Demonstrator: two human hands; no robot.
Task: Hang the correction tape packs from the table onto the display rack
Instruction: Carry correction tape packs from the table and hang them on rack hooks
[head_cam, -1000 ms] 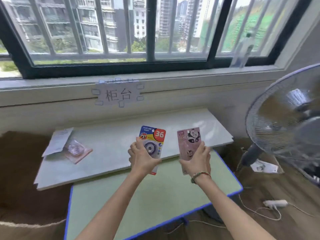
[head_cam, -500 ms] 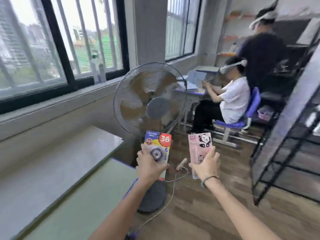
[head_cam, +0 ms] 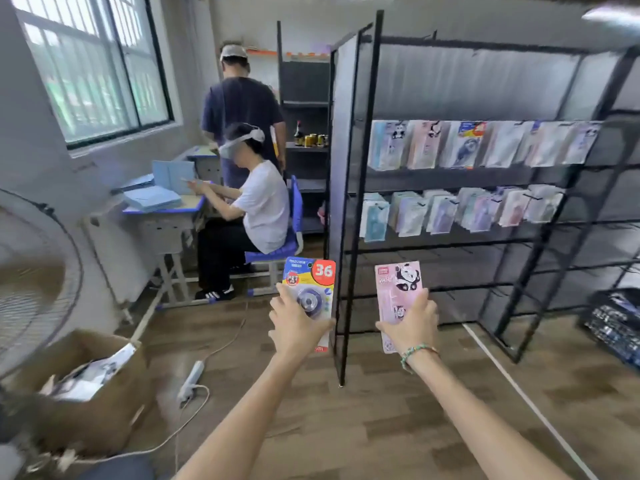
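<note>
Packs [head_cam: 309, 282] [head_cam: 398, 289] upright in hands [head_cam: 296, 327] [head_cam: 410, 325], grip seemingly firm.

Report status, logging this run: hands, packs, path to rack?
Left hand holds blue pack, right hand holds pink panda pack. Display rack ahead, two rows hung. Nothing in between.

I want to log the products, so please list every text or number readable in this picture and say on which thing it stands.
"36": in the red corner of the blue and yellow pack, held in the left hand.
"PET": on the round badge of the same pack; its other print is too blurred.
Pink panda pack in the right hand: print too small to read.
Packs on the display rack: too blurred.
</note>
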